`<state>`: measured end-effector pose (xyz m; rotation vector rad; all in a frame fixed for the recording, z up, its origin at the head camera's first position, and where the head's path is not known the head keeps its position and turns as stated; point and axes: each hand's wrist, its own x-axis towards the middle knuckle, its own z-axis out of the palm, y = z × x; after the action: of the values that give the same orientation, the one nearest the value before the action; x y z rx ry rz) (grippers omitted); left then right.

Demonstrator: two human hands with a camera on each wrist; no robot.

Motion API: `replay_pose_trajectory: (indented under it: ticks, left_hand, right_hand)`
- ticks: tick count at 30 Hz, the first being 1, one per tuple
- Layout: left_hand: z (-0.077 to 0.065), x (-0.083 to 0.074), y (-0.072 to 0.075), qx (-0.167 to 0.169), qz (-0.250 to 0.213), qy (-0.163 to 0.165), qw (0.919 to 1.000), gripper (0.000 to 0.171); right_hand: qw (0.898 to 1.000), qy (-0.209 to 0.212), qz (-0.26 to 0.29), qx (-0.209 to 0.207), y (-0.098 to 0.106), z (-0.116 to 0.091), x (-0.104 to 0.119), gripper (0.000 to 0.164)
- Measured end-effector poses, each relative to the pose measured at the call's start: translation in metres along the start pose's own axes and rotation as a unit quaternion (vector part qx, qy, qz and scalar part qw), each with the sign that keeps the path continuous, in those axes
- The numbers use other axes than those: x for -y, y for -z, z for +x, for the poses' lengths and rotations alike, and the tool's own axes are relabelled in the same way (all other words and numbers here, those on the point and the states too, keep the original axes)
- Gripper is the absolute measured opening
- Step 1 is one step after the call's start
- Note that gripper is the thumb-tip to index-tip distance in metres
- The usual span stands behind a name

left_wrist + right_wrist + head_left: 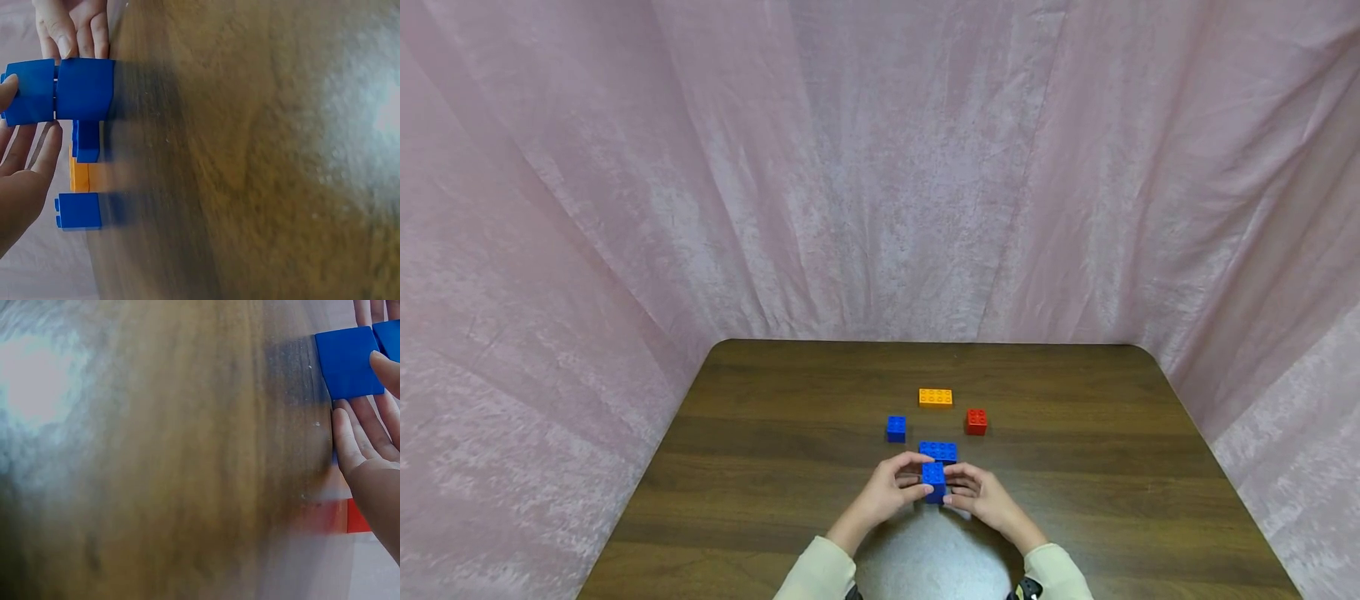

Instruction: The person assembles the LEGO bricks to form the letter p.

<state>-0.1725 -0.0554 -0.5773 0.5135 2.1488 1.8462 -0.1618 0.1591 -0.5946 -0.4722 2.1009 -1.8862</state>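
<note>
Left hand [883, 493]: thumb and fingers pinch the upper square blue plastic brick [933, 473], studs up. Beyond this hand, a separate square blue plastic brick [897, 429] on the brown wood-grain table [760, 467]. Centre: upper brick directly above the lower square blue plastic brick [85, 89]; studs visible in narrow seam. Behind the pair: oblong blue plastic brick [940, 451], then oblong orange plastic brick [936, 397]. Farther right: square red plastic brick [976, 422]. Right hand [988, 498]: thumb and curled fingers grip the lower brick.
</note>
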Motion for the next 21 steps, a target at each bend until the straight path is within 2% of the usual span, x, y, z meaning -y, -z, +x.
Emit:
replay_pose_trajectory:
  ticks: [10, 15, 21]
  left_hand:
    - [-0.0005, 0.0025, 0.0000, 0.012, 0.039, -0.065, 0.9970, 0.031]
    - [-0.0002, 0.0012, 0.0002, 0.011, 0.065, -0.066, 0.9956, 0.030]
    - [0.0009, -0.0001, -0.0001, 0.010, 0.095, -0.053, 0.9940, 0.030]
  right_hand:
    - [1.000, 0.005, -0.009, -0.003, 0.0005, -0.0004, -0.0016, 0.039]
    - [1.000, -0.003, -0.016, -0.010, -0.0002, -0.0007, -0.0035, 0.038]
    - [1.000, -0.016, -0.011, -0.011, 0.0000, -0.0002, -0.0054, 0.039]
